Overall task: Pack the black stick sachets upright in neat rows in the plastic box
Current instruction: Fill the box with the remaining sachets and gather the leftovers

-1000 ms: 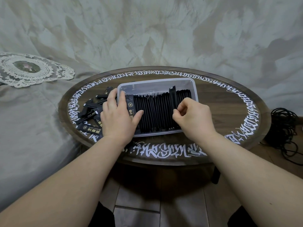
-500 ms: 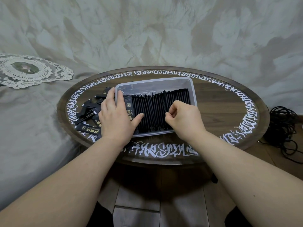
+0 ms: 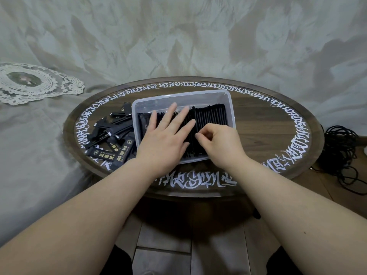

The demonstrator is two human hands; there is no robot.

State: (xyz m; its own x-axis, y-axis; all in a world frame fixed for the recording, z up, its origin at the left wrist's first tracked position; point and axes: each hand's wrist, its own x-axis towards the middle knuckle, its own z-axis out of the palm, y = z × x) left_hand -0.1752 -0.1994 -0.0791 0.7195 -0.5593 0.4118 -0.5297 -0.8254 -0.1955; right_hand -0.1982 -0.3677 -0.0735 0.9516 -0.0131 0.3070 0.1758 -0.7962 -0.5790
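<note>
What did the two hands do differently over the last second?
The left hand let go of the plastic box's left edge and slid right, now lying flat with straight fingers on the packed sachets. The right hand moved left along the row, fingers curled at the sachet tops; the one sachet that stuck up is level now. The box and the loose sachets on the table stayed put.

Home, lace doily (image 3: 29, 82), draped fabric (image 3: 178, 36)
</note>
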